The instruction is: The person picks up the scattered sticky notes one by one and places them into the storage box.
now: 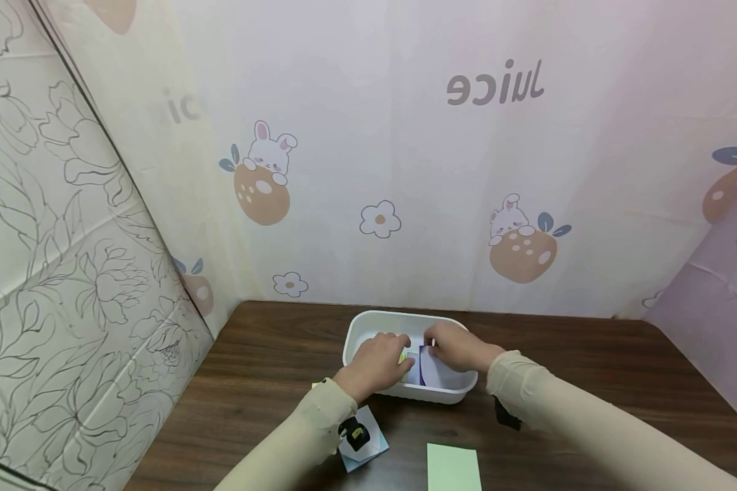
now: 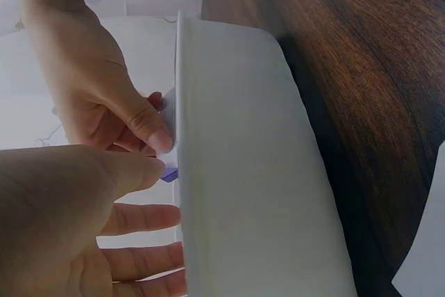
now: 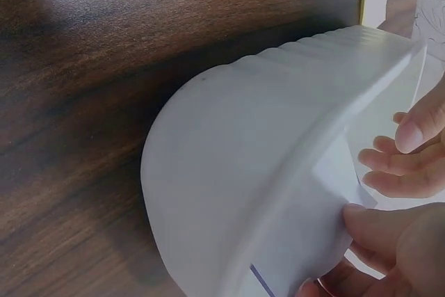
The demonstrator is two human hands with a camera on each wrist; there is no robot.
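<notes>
A white plastic basin [image 1: 399, 316] stands on the table, with both hands inside it. My right hand [image 1: 457, 346] pinches a white sheet with a purple edge [image 1: 437, 372] between thumb and fingers, upright in the basin's right part. My left hand [image 1: 377, 365] reaches over the near left rim, its fingers loosely extended. In the left wrist view its thumb comes close to the purple edge [image 2: 169, 174]; whether they touch I cannot tell. Beside the left fingers a small yellow-green piece [image 1: 402, 357] and a pale piece show, partly hidden by the hand.
Below my left wrist lies a small stack of white and blue paper [image 1: 368, 455], partly covered by a black wrist device [image 1: 355, 434]. A light green paper [image 1: 454, 469] lies at the front of the dark wooden table [image 1: 270, 368]. Patterned curtains [image 1: 393, 136] hang behind and at the sides.
</notes>
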